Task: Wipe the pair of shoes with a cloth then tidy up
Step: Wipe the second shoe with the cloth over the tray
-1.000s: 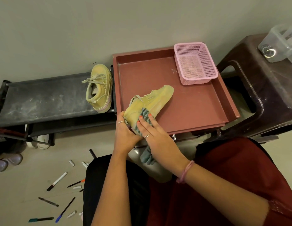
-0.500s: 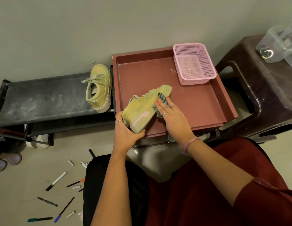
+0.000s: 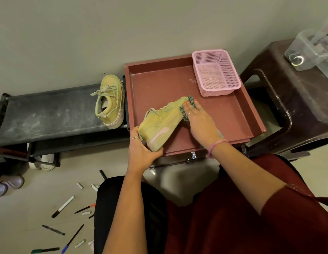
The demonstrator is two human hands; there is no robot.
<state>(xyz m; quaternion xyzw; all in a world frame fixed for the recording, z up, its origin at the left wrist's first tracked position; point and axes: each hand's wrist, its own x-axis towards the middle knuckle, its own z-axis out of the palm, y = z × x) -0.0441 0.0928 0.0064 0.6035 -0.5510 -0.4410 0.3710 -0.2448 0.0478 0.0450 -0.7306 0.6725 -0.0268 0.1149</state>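
shoe-wiping stage, head view. left hand (image 3: 143,153) grips the heel of a yellow-green sneaker (image 3: 160,123), fingers and thumb curled round the sole end, apparently to brace it against the push of the wipe. sneaker lies on its side over the near left part of a reddish-brown tray (image 3: 229,114), toe pointing toward the far right. right hand (image 3: 200,121) presses a striped teal cloth (image 3: 186,109) against the toe, fingers fairly straight on top of the fabric; whether the thumb pinches the cloth underneath cannot be told. second sneaker (image 3: 110,103) of the pair stands upright on a dusty black rack (image 3: 45,114), just beside the tray's left wall, presumably set apart from the working area. pink mesh basket (image 3: 215,72) sits in the tray's far right corner, well clear of the shoe. markers (image 3: 63,206) lie scattered on the floor at lower left. judged from this layout, wiping is in hand and tidying not yet begun.
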